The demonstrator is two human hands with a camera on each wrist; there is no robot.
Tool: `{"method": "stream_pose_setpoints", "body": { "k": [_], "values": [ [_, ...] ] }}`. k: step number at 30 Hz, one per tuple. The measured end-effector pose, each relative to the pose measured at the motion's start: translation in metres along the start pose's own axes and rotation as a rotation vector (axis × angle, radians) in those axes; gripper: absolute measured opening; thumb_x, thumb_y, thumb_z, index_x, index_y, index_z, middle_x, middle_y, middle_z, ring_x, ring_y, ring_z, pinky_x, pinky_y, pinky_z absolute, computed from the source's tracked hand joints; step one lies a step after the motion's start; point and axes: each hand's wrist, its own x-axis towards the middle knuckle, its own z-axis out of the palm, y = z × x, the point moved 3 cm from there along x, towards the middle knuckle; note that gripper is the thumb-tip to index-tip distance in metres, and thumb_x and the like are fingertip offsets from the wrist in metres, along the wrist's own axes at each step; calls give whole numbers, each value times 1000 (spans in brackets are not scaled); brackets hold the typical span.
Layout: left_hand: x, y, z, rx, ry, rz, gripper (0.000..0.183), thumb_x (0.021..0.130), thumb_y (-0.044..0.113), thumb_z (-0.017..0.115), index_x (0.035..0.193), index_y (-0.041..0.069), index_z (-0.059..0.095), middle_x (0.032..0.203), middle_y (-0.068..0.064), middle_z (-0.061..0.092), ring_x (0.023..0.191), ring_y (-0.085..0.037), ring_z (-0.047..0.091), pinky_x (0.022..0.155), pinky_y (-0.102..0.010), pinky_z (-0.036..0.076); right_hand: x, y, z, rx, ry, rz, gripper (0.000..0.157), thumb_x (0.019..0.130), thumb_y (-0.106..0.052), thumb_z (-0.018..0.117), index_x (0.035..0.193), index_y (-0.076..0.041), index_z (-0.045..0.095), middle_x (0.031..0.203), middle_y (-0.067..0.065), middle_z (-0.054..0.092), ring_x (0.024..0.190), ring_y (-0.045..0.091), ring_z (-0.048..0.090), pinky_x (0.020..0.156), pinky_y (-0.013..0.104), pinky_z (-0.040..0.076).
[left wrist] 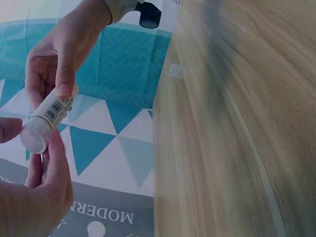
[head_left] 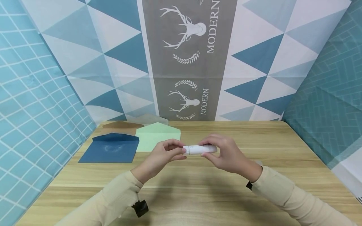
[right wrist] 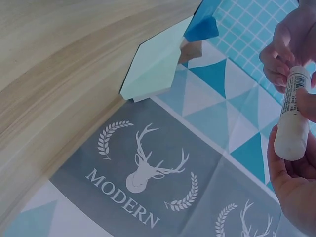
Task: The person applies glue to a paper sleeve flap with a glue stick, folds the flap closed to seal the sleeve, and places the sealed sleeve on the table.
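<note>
A white glue stick (head_left: 198, 149) is held level between both hands above the table. My left hand (head_left: 163, 155) pinches its left end between thumb and fingertips. Around its right end, my right hand (head_left: 224, 153) grips with the thumb below and fingers above. In the left wrist view, the glue stick (left wrist: 45, 118) shows a barcode on its side and a pale, translucent round end towards my left fingers. The right wrist view shows the rounded white end of the glue stick (right wrist: 291, 140) beside my right fingers.
On the wooden table (head_left: 181, 197), a blue envelope (head_left: 108, 152), a light green envelope (head_left: 158, 135), a brown envelope (head_left: 123, 126) and a grey envelope (head_left: 148, 119) lie at the back left, flaps raised. Patterned cloth (head_left: 188, 67) stands behind the table.
</note>
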Motion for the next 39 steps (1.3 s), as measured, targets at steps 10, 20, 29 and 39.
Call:
{"method": "stream_pose_setpoints", "body": {
  "k": [10, 20, 29, 39],
  "values": [
    [-2, 4, 4, 247, 114, 299, 18, 79, -2, 71, 96, 0, 65, 96, -12, 66, 87, -12, 65, 77, -24, 60, 1, 4, 2, 35, -25, 35, 28, 72, -10, 84, 98, -11, 73, 95, 0, 73, 85, 10, 67, 72, 28, 58],
    [-13, 15, 7, 757, 83, 1043, 26, 70, -4, 74, 91, 7, 63, 93, -4, 67, 86, -11, 64, 77, -18, 58, 0, 9, 2, 160, -84, 117, 27, 72, -10, 84, 97, -12, 73, 94, 0, 74, 80, 5, 65, 74, 27, 59],
    [-13, 15, 7, 887, 28, 1249, 28, 67, -3, 75, 89, 6, 61, 94, -4, 66, 87, -11, 60, 75, -17, 55, -5, 14, 9, 297, -137, 205, 28, 73, -6, 82, 98, -11, 73, 95, 2, 74, 81, 6, 65, 80, 28, 59],
    [-11, 13, 3, 740, 27, 1041, 31, 73, -1, 73, 100, 7, 62, 99, -3, 66, 92, -11, 64, 83, -18, 57, -5, 10, 9, 254, -94, 205, 27, 73, -9, 83, 97, -14, 72, 94, -1, 73, 80, 5, 64, 80, 32, 58]
  ]
}}
